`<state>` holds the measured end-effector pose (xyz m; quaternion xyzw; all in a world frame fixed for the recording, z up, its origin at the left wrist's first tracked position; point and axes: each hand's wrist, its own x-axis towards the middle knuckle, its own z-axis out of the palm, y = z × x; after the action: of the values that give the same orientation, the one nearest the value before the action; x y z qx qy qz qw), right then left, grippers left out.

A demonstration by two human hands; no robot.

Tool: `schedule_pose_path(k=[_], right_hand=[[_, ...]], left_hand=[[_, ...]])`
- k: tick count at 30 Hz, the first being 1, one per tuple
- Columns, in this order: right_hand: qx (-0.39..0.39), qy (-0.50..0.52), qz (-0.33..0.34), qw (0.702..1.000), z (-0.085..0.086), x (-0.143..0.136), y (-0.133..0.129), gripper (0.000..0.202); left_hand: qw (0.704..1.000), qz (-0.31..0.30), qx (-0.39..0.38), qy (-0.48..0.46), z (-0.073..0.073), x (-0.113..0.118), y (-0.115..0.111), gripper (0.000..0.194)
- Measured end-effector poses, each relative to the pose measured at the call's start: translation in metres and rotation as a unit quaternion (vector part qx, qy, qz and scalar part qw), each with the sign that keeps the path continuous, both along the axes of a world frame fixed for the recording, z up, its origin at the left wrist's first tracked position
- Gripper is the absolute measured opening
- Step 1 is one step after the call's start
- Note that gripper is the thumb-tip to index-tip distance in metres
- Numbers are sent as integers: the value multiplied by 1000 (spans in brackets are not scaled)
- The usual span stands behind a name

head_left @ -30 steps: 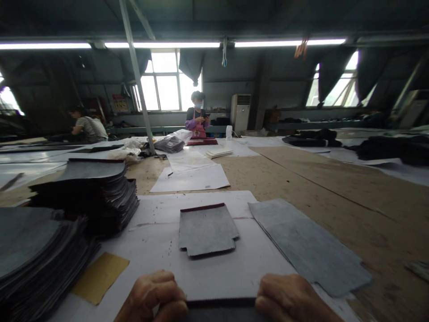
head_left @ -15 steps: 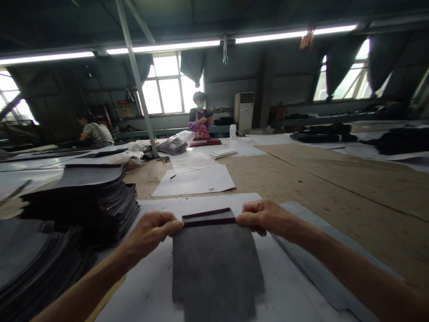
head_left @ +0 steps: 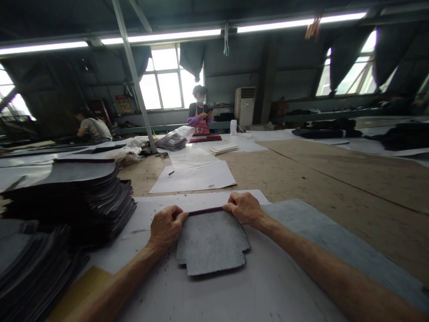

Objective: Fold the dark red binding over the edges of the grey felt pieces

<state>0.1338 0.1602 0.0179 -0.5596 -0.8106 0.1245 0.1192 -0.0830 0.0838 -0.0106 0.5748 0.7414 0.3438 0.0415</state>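
A grey fabric piece [head_left: 212, 241] with a dark maroon strip along its top edge lies over white paper [head_left: 161, 295] in front of me. My left hand [head_left: 167, 225] pinches the strip's left end between thumb and fingers. At the strip's right end, my right hand [head_left: 244, 208] pinches the top corner. The lower part of the piece has notched corners. Left of my hands stands a tall stack of similar dark-edged grey pieces [head_left: 83, 172].
Another stack [head_left: 13, 250] is at the lower left, near a yellow sheet [head_left: 83, 286]. Grey material [head_left: 318, 237] lies on the right. Farther off are white sheets [head_left: 194, 175], a plastic bag [head_left: 176, 137], a metal pole [head_left: 134, 76] and two people [head_left: 200, 116].
The grey piece has come down and away from me, and its whole outline now shows. Only one maroon strip is visible now instead of two. Both hands still grip its top corners.
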Motion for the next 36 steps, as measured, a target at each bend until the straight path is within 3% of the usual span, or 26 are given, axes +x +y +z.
schedule_pose_path(k=[6, 10, 17, 22, 28, 32, 36], right_hand=[[16, 10, -3, 1000, -9, -5, 1, 25], [17, 27, -23, 999, -13, -7, -7, 26], [8, 82, -89, 993, -11, -2, -11, 32], [-20, 126, -84, 988, -11, 3, -14, 30], [-30, 136, -86, 987, -8, 8, -12, 27], [5, 126, -95, 987, 5, 32, -17, 26], [23, 99, -97, 990, 14, 82, -49, 23]], left_hand=[[999, 9, 5, 37, -7, 0, 5, 21], [999, -27, 8, 35, -8, -4, 6, 34], [996, -91, 7, 23, -15, -16, 27, 28], [992, -122, 9, 21, -13, -13, 37, 32], [991, -132, 13, 27, -10, -9, 33, 32], [990, -139, 14, 33, -10, -9, 33, 32], [989, -141, 30, 30, -12, -12, 34, 33]])
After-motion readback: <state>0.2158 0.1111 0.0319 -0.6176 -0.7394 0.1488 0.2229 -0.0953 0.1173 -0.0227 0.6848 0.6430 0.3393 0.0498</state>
